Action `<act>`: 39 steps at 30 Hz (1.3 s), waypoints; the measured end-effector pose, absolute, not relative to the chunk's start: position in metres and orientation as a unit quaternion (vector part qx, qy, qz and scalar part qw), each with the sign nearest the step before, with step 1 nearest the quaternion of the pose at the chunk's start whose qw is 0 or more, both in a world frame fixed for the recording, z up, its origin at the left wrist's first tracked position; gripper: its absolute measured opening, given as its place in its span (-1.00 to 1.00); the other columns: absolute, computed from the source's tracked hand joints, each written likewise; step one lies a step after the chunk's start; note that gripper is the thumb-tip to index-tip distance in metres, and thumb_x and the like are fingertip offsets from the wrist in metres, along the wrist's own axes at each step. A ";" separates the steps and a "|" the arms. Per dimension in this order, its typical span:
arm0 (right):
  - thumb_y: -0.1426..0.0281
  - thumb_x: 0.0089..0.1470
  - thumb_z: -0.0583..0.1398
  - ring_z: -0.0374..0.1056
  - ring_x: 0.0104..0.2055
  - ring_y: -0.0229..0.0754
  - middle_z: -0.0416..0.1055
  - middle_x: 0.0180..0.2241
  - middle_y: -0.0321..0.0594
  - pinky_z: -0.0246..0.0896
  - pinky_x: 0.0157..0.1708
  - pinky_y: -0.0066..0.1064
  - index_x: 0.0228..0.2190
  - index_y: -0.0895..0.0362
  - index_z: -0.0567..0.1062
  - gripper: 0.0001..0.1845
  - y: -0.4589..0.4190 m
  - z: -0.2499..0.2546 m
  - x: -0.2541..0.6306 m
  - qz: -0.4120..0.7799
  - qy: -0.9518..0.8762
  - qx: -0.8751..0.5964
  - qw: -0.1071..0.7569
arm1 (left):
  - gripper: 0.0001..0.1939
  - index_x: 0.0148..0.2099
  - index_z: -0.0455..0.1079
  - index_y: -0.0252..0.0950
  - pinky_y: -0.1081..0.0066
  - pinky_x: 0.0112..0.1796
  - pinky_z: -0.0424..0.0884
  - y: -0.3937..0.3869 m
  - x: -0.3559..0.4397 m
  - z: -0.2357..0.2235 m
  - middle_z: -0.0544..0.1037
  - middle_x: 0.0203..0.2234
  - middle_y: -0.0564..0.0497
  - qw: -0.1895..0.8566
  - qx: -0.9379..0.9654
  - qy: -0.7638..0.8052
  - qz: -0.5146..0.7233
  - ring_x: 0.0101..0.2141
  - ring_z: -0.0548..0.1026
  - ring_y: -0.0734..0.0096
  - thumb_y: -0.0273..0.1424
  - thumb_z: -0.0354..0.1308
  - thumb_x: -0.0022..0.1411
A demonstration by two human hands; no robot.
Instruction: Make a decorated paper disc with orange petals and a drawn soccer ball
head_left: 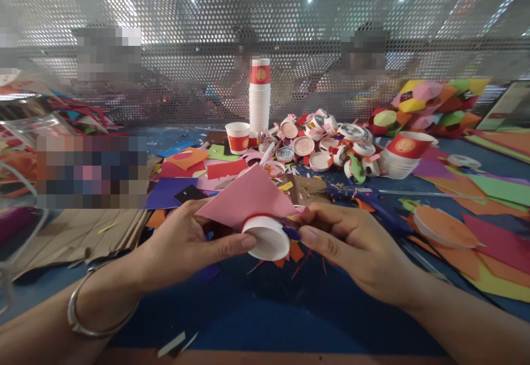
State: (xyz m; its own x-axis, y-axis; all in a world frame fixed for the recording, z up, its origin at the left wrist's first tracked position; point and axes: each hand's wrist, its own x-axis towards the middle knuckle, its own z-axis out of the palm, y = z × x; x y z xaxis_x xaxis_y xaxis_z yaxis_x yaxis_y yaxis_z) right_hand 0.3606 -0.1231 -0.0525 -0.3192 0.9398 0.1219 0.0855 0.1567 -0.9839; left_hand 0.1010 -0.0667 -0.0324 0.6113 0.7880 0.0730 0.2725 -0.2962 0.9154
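Note:
Near the middle, my left hand [186,238] is closed, its thumb pressed on the white round cup piece [269,241]. A sheet of pink paper [252,196] stands against the far side of this piece, one edge between my left thumb and fingers. A thin red band shows where paper and cup meet. My right hand [351,243] is closed too, thumb and fingers together at the cup's right side. At its thumb tip a small dark blue thing [292,233] touches the cup's rim; its kind is unclear. Orange scraps [296,250] lie below.
Behind my hands are a tall stack of paper cups [259,102], a single cup [238,138] and a heap of cut cup pieces [318,144]. A dark blue glue gun [385,213] lies right, near coloured sheets [497,243]. Brown cardboard [83,238] lies left. A perforated metal screen [186,89] rises behind.

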 end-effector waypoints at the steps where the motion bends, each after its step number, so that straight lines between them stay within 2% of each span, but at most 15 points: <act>1: 0.12 0.32 0.25 0.22 -0.44 -0.33 0.44 -0.42 -0.29 0.10 -0.49 -0.48 -0.32 0.11 0.53 -0.69 -0.122 -0.053 0.361 0.512 -0.636 -0.393 0.423 | -0.73 -0.04 0.65 -0.21 0.45 -0.22 0.60 -0.067 0.101 -0.032 0.75 -0.21 0.00 0.480 0.757 0.352 0.268 -0.18 0.68 0.24 -0.22 0.41 0.25; 10: 0.20 0.33 0.24 0.23 -0.48 -0.35 0.44 -0.46 -0.30 0.05 -0.52 -0.48 -0.36 0.13 0.55 -0.71 -0.122 -0.050 0.361 0.496 -0.648 -0.386 0.431 | -0.80 -0.09 0.71 -0.16 0.52 -0.29 0.54 -0.067 0.104 -0.026 0.75 -0.28 0.03 0.476 0.774 0.323 0.265 -0.26 0.66 0.33 -0.22 0.36 0.31; 15: 0.20 0.32 0.27 0.07 -0.55 -0.39 0.34 -0.50 -0.37 -0.04 -0.58 -0.48 -0.32 0.13 0.56 -0.74 -0.123 -0.052 0.361 0.514 -0.628 -0.379 0.445 | -0.79 -0.04 0.68 -0.18 0.54 -0.33 0.50 -0.064 0.104 -0.030 0.74 -0.28 0.02 0.482 0.779 0.302 0.263 -0.29 0.62 0.40 -0.24 0.33 0.34; 17: 0.20 0.32 0.26 -0.01 -0.57 -0.40 0.31 -0.51 -0.38 -0.10 -0.61 -0.48 -0.30 0.13 0.57 -0.74 -0.122 -0.053 0.361 0.519 -0.624 -0.375 0.448 | -0.78 -0.04 0.66 -0.18 0.56 -0.30 0.51 -0.063 0.102 -0.034 0.73 -0.24 0.03 0.486 0.778 0.298 0.265 -0.27 0.62 0.42 -0.26 0.38 0.30; 21: 0.21 0.32 0.26 -0.09 -0.58 -0.42 0.26 -0.51 -0.40 -0.12 -0.62 -0.49 -0.29 0.14 0.57 -0.75 -0.121 -0.055 0.361 0.528 -0.614 -0.373 0.453 | -0.74 -0.01 0.65 -0.17 0.52 -0.11 0.54 -0.060 0.101 -0.039 0.73 -0.12 0.02 0.493 0.775 0.286 0.273 -0.12 0.64 0.36 -0.30 0.43 0.26; 25: 0.18 0.33 0.26 -0.13 -0.58 -0.43 0.24 -0.49 -0.40 -0.16 -0.63 -0.49 -0.27 0.14 0.57 -0.72 -0.123 -0.054 0.361 0.539 -0.604 -0.374 0.453 | -0.83 -0.09 0.67 -0.19 0.53 -0.14 0.55 -0.059 0.102 -0.038 0.75 -0.21 0.03 0.508 0.765 0.289 0.271 -0.18 0.66 0.38 -0.30 0.42 0.27; 31: 0.15 0.33 0.26 -0.18 -0.58 -0.45 0.17 -0.50 -0.43 -0.24 -0.65 -0.49 -0.32 0.15 0.53 -0.68 -0.123 -0.055 0.362 0.545 -0.602 -0.372 0.449 | -0.81 -0.06 0.69 -0.08 0.60 -0.16 0.57 -0.063 0.106 -0.036 0.76 -0.19 0.09 0.578 0.712 0.276 0.289 -0.18 0.69 0.44 -0.39 0.41 0.28; 35: 0.13 0.34 0.24 -0.13 -0.57 -0.45 0.21 -0.48 -0.41 -0.26 -0.66 -0.49 -0.28 0.14 0.54 -0.68 -0.121 -0.058 0.362 0.553 -0.600 -0.370 0.444 | -0.81 -0.06 0.70 -0.11 0.55 -0.14 0.59 -0.065 0.107 -0.035 0.76 -0.18 0.04 0.566 0.715 0.293 0.287 -0.16 0.71 0.37 -0.36 0.43 0.26; 39: 0.13 0.34 0.25 -0.17 -0.58 -0.45 0.16 -0.50 -0.44 -0.28 -0.67 -0.49 -0.29 0.14 0.54 -0.67 -0.120 -0.059 0.362 0.550 -0.600 -0.374 0.445 | -0.80 -0.07 0.70 -0.13 0.43 -0.09 0.62 -0.066 0.108 -0.034 0.76 -0.15 -0.01 0.566 0.712 0.303 0.284 -0.10 0.70 0.23 -0.34 0.44 0.24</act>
State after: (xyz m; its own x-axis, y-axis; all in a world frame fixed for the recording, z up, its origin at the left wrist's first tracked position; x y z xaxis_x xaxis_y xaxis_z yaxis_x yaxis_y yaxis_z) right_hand 0.3618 -0.1196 -0.0585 -0.3236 0.9382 0.1228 -0.0405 0.1159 -0.9924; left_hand 0.1077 -0.0660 -0.0340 0.6544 0.7537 0.0609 0.1099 -0.1745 0.9785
